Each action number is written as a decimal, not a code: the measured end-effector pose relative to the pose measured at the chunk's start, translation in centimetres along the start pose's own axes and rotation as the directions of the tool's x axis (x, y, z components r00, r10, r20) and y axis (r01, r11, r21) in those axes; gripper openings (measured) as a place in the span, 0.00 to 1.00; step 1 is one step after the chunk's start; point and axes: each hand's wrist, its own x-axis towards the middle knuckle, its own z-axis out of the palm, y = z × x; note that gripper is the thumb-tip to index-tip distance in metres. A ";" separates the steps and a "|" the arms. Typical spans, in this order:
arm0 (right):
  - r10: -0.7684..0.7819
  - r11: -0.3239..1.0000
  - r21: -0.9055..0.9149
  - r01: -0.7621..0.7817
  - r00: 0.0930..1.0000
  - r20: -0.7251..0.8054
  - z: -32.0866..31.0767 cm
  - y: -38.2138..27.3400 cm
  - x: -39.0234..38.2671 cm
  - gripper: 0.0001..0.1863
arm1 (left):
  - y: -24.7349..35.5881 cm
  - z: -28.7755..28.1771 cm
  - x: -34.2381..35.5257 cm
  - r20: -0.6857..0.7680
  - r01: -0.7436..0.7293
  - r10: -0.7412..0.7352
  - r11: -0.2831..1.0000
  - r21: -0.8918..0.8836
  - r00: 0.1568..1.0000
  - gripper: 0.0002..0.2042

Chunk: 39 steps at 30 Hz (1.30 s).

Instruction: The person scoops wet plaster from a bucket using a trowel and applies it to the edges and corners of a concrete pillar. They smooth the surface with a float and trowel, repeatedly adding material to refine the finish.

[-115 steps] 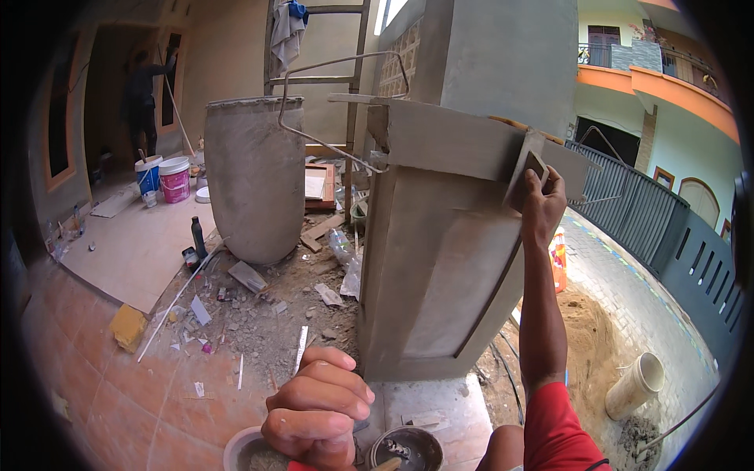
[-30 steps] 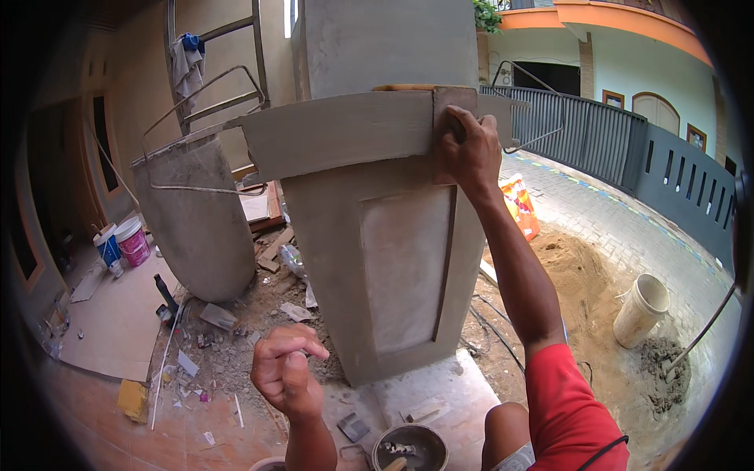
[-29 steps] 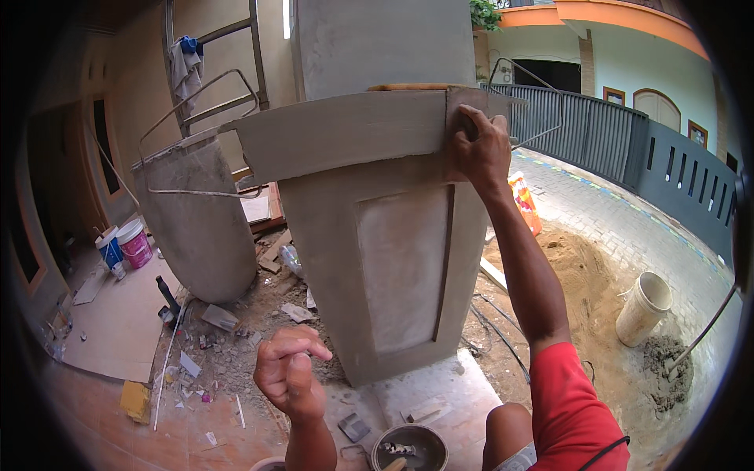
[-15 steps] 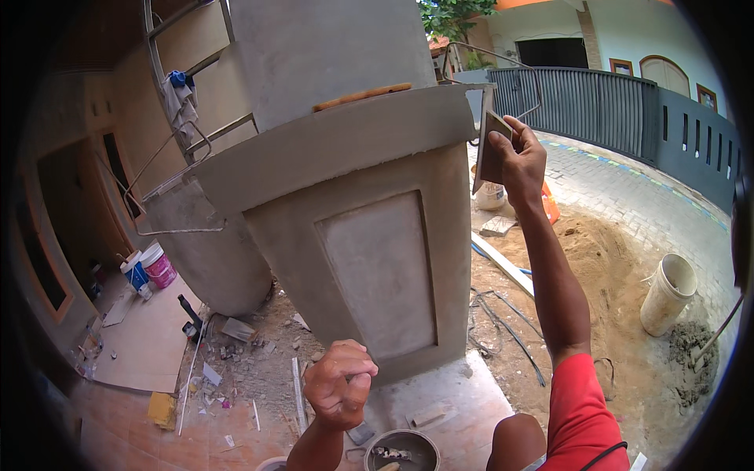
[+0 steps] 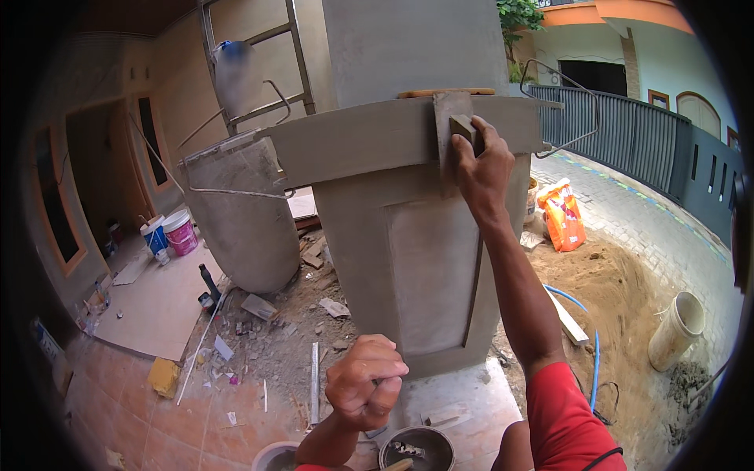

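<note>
My right hand point(image 5: 485, 169) grips a plastering float point(image 5: 444, 149) by its block handle. The float's flat plate stands upright against the grey cement band point(image 5: 353, 141) that runs across the top of a plastered pillar point(image 5: 353, 243). Below the band, the pillar narrows downward and has a recessed panel point(image 5: 432, 275). My left hand point(image 5: 366, 382) is closed in a loose fist in front of the pillar's lower part, with nothing showing in it. Beneath it stands a round bucket point(image 5: 382, 454) with a tool and wet mix inside.
Bent metal rod clamps point(image 5: 594, 110) stick out at both ends of the band. A wooden strip point(image 5: 416, 93) lies on the ledge. On the right are a sand heap point(image 5: 620, 275), an orange bag point(image 5: 564, 220) and a white bucket point(image 5: 677, 330). Rubble point(image 5: 314, 314) covers ground at left.
The float has gone from the band's right end leftward onto its front face. My view has turned, so the pillar sits further right in the picture. My left hand stays closed.
</note>
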 end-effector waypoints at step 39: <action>0.406 -0.250 0.802 -0.542 0.694 0.595 -18.9 15.0 -5.9 0.26 | -2.4 10.0 4.8 0.284 -0.034 -0.084 0.922 0.385 0.955 0.06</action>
